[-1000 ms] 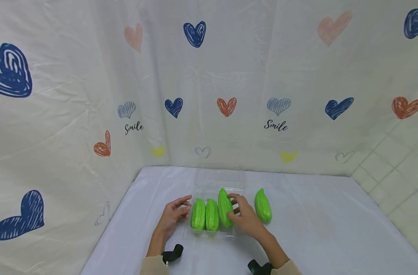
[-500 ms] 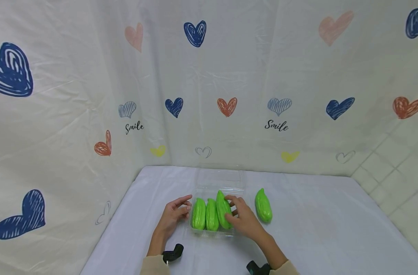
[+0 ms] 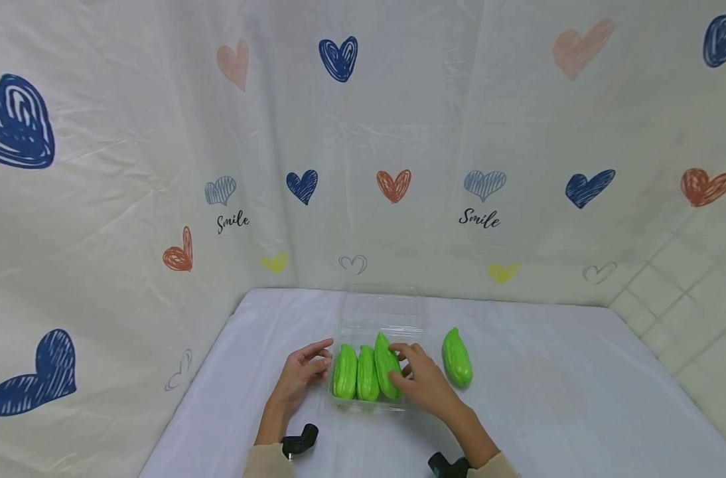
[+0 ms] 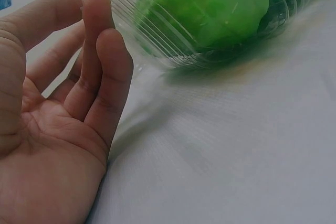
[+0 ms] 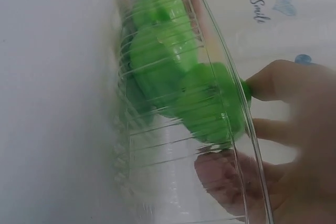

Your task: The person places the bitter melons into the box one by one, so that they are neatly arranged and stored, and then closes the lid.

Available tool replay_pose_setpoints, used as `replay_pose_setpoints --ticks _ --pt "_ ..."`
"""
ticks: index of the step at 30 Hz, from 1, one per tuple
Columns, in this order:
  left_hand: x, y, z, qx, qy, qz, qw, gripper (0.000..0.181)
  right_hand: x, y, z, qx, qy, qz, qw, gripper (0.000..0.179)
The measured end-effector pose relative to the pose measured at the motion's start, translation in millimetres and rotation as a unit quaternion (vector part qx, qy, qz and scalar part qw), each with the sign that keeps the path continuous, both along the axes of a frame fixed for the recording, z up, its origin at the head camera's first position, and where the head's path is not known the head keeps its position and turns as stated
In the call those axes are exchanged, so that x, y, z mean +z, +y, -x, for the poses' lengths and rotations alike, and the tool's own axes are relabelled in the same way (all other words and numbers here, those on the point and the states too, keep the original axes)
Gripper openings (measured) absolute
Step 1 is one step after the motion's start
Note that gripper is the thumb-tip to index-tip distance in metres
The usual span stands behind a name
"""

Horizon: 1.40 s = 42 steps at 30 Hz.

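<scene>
In the head view, a clear plastic clamshell box (image 3: 363, 405) holds three green, ridged bitter gourds. Two of them, the left bitter gourd (image 3: 345, 373) and the middle bitter gourd (image 3: 367, 374), lie side by side. My right hand (image 3: 425, 378) grips the third bitter gourd (image 3: 387, 365), which leans against the middle one. Seen from the right wrist, that gourd (image 5: 212, 103) sits higher than the others, with fingers at its upper side. My left hand (image 3: 303, 375) has its fingers loosely extended, fingertips right at the box's left wall; the left wrist view shows the palm (image 4: 52, 166).
Another bitter gourd (image 3: 456, 358) lies on the white cloth-covered table (image 3: 554, 385), right of the box. The box's open clear lid (image 3: 381, 309) lies toward the back. Behind the table hangs a white curtain (image 3: 423, 252) printed with hearts.
My right hand has shifted slightly left and lowered the third gourd into the box, up against the middle one. The left hand has stayed in place.
</scene>
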<state>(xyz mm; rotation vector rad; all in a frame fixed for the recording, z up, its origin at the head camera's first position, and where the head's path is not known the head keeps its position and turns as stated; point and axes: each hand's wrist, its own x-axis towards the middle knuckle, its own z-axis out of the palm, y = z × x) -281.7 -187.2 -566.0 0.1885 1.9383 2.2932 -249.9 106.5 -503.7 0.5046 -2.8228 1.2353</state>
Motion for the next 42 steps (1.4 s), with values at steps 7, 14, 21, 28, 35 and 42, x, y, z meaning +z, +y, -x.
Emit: replay_pose_setpoints --ticks 7,14,21,28,35,42 --pt "0.2 0.4 -0.7 0.003 -0.001 0.001 1.0 0.056 0.2 5.5 0.9 0.0 0.011 -0.035 0.9993 0.047" --pt "-0.1 0.8 -1.0 0.003 -0.003 0.0 1.0 0.056 1.3 9.1 0.3 0.017 0.014 -0.064 0.9977 0.051" --pt "-0.5 0.4 -1.5 0.001 0.001 0.001 1.0 0.056 3.2 8.7 -2.1 0.033 0.017 -0.093 0.995 0.052" --pt "-1.0 -0.3 -1.6 -0.001 0.009 0.008 0.9999 0.058 5.8 9.5 -3.2 0.054 0.02 -0.094 0.994 0.049" --pt "-0.8 -0.4 -1.6 -0.001 0.008 0.007 0.9999 0.059 7.1 10.3 -3.7 0.059 0.003 -0.078 0.9952 0.049" --pt "-0.2 -0.6 -1.3 -0.002 0.002 0.003 1.0 0.058 9.3 16.7 0.1 0.056 -0.007 -0.019 0.9982 0.046"
